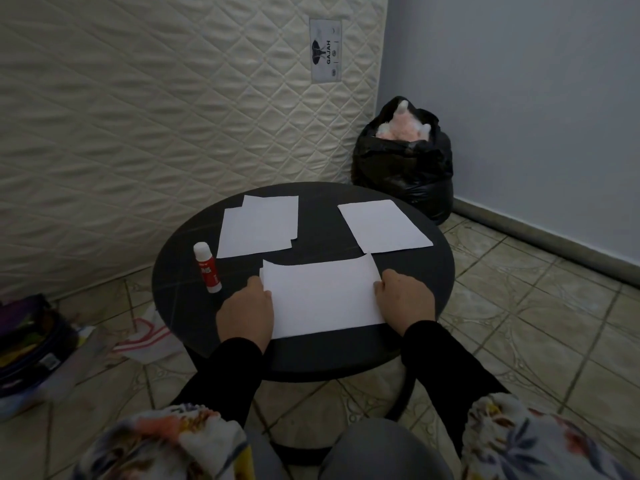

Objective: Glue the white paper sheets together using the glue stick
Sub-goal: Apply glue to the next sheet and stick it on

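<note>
White paper sheets (322,296), edges held by both hands (244,313), fingertips hidden underneath.

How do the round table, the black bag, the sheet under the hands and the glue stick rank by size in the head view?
1. Round table
2. Black bag, though it sits farther away
3. Sheet under the hands
4. Glue stick

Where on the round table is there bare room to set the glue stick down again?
Bare patches: the near rim of the table below the front sheet; the far-left edge beyond the glue stick; the gap between the left stack and right sheet. Crowded: the middle, where left hand and right hand hold the front sheet.
</note>
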